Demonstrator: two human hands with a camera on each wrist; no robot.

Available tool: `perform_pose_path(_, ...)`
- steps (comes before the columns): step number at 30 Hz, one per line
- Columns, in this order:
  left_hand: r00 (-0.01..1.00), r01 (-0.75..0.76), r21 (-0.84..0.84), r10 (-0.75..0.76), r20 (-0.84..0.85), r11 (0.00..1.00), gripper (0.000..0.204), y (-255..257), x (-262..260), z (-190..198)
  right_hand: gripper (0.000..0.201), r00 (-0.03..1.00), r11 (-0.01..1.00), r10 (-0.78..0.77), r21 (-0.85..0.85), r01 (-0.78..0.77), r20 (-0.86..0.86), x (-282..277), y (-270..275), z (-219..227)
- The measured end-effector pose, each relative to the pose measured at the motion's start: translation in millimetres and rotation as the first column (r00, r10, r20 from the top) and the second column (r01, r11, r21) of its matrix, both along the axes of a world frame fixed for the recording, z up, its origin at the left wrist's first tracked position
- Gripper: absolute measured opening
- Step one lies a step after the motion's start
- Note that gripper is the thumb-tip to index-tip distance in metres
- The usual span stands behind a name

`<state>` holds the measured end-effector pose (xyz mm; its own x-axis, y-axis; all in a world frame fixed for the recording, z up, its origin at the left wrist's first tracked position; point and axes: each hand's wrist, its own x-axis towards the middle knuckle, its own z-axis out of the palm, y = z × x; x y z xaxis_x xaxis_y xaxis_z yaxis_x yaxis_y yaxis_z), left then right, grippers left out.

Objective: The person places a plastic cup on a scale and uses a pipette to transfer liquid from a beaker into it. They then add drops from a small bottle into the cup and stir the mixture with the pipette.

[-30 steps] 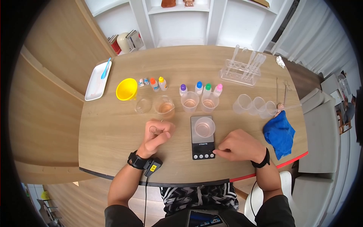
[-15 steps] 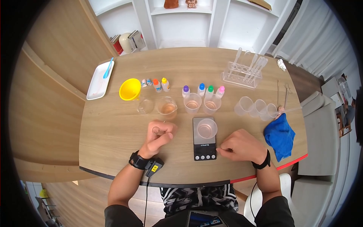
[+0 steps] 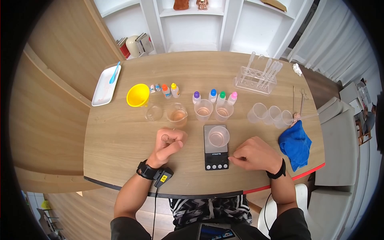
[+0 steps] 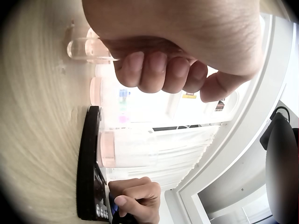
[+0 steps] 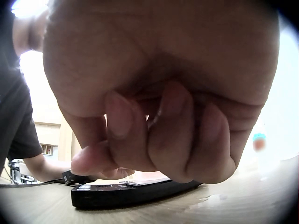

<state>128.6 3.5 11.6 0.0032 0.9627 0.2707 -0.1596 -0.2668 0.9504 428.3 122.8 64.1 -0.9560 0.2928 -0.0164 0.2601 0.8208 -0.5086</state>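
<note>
My left hand (image 3: 167, 145) is curled in a fist around a clear test tube (image 4: 80, 48). The tube's round rim shows at the top of the fist in the head view, its rounded end below the fist in the left wrist view. A black kitchen scale (image 3: 216, 158) with a silver plate lies between my hands, bearing a clear plastic cup (image 3: 219, 137) with a little pinkish liquid. My right hand (image 3: 256, 154) rests beside the scale, fingers curled and holding nothing, index fingertip at the scale's right edge near the buttons.
Behind the scale stand two plastic cups (image 3: 203, 112) of pinkish liquid, a glass beaker (image 3: 177, 115) and several dropper bottles (image 3: 213, 94). A yellow funnel (image 3: 138, 95) and white tray (image 3: 105, 90) are left; a tube rack (image 3: 255, 83), clear cups (image 3: 258, 113) and blue cloth (image 3: 296, 143) right.
The right index fingertip has come off the scale's rightmost button to the scale's right edge. The head view has shifted slightly. My left hand keeps its grip on the test tube.
</note>
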Motion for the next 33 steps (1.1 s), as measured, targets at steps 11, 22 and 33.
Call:
perform_pose_path(11, 1.0, -0.013, 0.006, 0.013, -0.018, 1.0, 0.038, -2, -2, -1, 0.043, 0.994, 0.999, 0.007, -0.05, -0.012, -0.106, -1, 1, 2)
perform_pose_path(22, 1.0, 0.005, 0.013, -0.005, -0.005, 1.0, 0.035, -5, -2, 5, 0.023, 0.945, 0.945, -0.024, 0.3, 0.128, -0.326, -24, -3, 65)
perform_pose_path(33, 0.999, -0.02, -0.004, 0.02, -0.03, 1.0, 0.044, -7, 2, 15, 0.036, 0.995, 0.942, 0.032, 0.335, 0.003, -0.099, -50, -15, 48)
